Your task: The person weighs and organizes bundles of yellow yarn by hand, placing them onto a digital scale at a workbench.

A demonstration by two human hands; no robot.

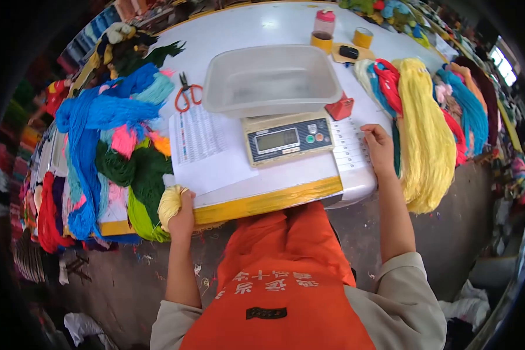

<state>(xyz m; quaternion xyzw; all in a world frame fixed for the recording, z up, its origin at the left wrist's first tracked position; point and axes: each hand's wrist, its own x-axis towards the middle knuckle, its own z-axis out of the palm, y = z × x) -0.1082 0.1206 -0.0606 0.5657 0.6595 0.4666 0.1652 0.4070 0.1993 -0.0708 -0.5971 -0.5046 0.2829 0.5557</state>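
My left hand [184, 214] is closed around a pale yellow skein of yarn [170, 204] at the table's front edge. Dark green yarn [149, 178] hangs just beside it. My right hand [380, 149] has its fingers curled together over a printed label strip [351, 146]; anything between the fingertips is too small to make out. Between the hands stands a digital scale [289, 140] with a translucent plastic tub [271, 105] on top. A red plastic object [340, 108] sits at the scale's right. Orange-handled scissors [188, 96] and a printed sheet [207, 157] lie to its left.
Colourful yarn, including a blue skein [108, 99], is heaped on the left. A long yellow skein [426, 134] and others drape over the right edge. Behind the tub are a pink-lidded bottle [325, 22], a tape roll [363, 38] and a black object [349, 52].
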